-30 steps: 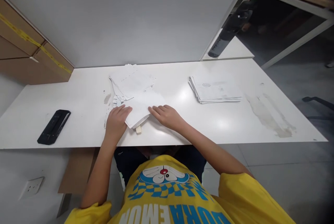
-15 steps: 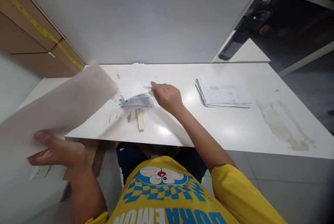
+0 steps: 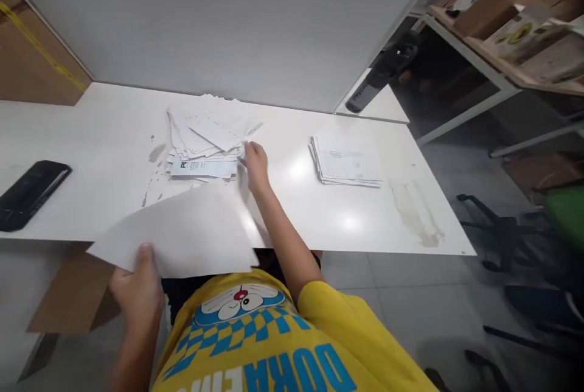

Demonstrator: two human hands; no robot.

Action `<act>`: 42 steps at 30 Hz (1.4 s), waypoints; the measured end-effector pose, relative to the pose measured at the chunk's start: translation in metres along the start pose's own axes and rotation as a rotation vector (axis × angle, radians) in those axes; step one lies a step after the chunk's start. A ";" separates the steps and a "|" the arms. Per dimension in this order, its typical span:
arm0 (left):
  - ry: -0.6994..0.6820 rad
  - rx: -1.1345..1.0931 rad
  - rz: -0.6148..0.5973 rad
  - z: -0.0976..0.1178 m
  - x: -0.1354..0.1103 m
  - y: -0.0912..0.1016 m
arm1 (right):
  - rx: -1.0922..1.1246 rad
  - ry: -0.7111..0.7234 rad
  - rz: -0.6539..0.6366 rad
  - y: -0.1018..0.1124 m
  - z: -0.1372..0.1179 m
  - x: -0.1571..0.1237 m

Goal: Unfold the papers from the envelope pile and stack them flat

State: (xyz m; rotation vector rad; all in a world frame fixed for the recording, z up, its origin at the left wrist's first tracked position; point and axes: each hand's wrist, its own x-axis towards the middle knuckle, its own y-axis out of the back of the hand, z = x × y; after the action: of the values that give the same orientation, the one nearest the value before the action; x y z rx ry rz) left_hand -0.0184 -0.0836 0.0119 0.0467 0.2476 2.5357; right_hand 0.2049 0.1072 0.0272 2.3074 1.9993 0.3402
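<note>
One loose sheet [image 3: 182, 234] raised at the near edge of a white table [image 3: 283, 154]

The table spans most of the view, running along a grey panel [image 3: 255, 27]. At upper right stands a wood-topped shelf [image 3: 483, 54] bearing brown cartons [image 3: 493, 8] and a white box [image 3: 515, 33] with a yellow print; what these hold cannot be seen. At the table's far left a big cardboard box [image 3: 36, 69] sits beside the panel, yellow tape across its side, its contents hidden. More brown cardboard [image 3: 68, 294] shows below the table; whether it is a container is unclear.

The sheet slants above the table's front edge, partly in front of the yellow shirt [image 3: 274, 331]. Farther back, left of centre, lies an untidy paper pile [image 3: 205, 127], its layers fanned out, with a bluish printed strip [image 3: 205, 168] along its near side. Well to the right is a neater paper stack [image 3: 344, 157], an oval mark on its top piece.

Past the panel's end, a dark bottle [image 3: 378, 78] carries pale lettering; its fill cannot be made out. A flat black object [image 3: 34, 194] lies at the table's left.

The left hand [image 3: 139, 291] grasps the sheet, thumb on top. The right hand [image 3: 257, 167] has its fingers at the pile's right edge; whether they pinch any paper, I cannot tell.
</note>
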 end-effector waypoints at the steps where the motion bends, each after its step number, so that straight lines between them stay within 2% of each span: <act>1: 0.037 0.019 -0.058 -0.008 -0.005 -0.004 | 0.044 -0.032 0.021 0.012 0.002 -0.021; 3: 0.075 0.019 -0.177 -0.018 -0.012 -0.012 | 0.099 -0.085 -0.025 0.040 0.000 -0.066; 6: 0.020 -0.019 -0.332 -0.016 -0.016 -0.028 | 0.105 -0.096 -0.279 0.077 -0.011 -0.121; 7: -0.018 -0.022 -0.374 -0.013 -0.017 -0.036 | 0.097 -0.089 -0.301 0.086 -0.012 -0.133; 8: -0.063 -0.016 -0.414 -0.009 -0.019 -0.044 | 0.091 -0.080 -0.274 0.094 -0.012 -0.142; 10: -0.185 -0.018 -0.487 -0.001 -0.025 -0.061 | 0.097 -0.070 -0.108 0.105 -0.006 -0.152; 12: -0.346 -0.079 -0.559 0.003 -0.032 -0.077 | 0.124 -0.066 0.085 0.112 0.006 -0.153; 14: -0.492 -0.170 -0.618 0.004 -0.041 -0.090 | 0.147 -0.064 0.204 0.118 0.018 -0.151; 17: -0.608 -0.248 -0.609 0.003 -0.054 -0.103 | 0.167 -0.044 0.288 0.123 0.028 -0.150; 21: -0.743 -0.232 -0.598 0.008 -0.067 -0.111 | 0.166 -0.064 0.310 0.120 0.031 -0.147; 25: -0.756 -0.078 -0.643 0.020 -0.065 -0.101 | 0.135 -0.166 0.237 0.119 0.039 -0.145; 28: -0.755 -0.013 -0.632 0.024 -0.049 -0.088 | 0.082 -0.193 0.167 0.130 0.038 -0.151; 30: -0.751 0.019 -0.612 0.024 -0.030 -0.082 | 0.054 -0.256 0.040 0.142 0.032 -0.155; 31: -0.743 0.059 -0.638 0.023 -0.020 -0.082 | 0.040 -0.305 -0.049 0.147 0.029 -0.157; 32: -0.735 0.119 -0.698 0.021 -0.008 -0.083 | 0.027 -0.356 -0.141 0.150 0.025 -0.157; 34: -0.731 0.269 -0.893 0.018 0.013 -0.088 | 0.002 -0.439 -0.272 0.152 0.021 -0.156; 37: -0.753 0.424 -1.118 0.015 0.034 -0.097 | -0.027 -0.492 -0.302 0.148 0.026 -0.149; 39: -0.765 0.456 -1.158 0.014 0.038 -0.100 | -0.051 -0.515 -0.277 0.146 0.032 -0.145; 42: -0.775 0.459 -1.152 0.016 0.035 -0.099 | -0.027 -0.548 -0.257 0.147 0.037 -0.142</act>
State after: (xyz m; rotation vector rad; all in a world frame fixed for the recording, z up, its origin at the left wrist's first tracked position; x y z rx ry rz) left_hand 0.0092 0.0189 0.0079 0.7922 0.3812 1.1569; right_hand 0.3368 -0.0514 0.0033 1.8234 1.9361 -0.2552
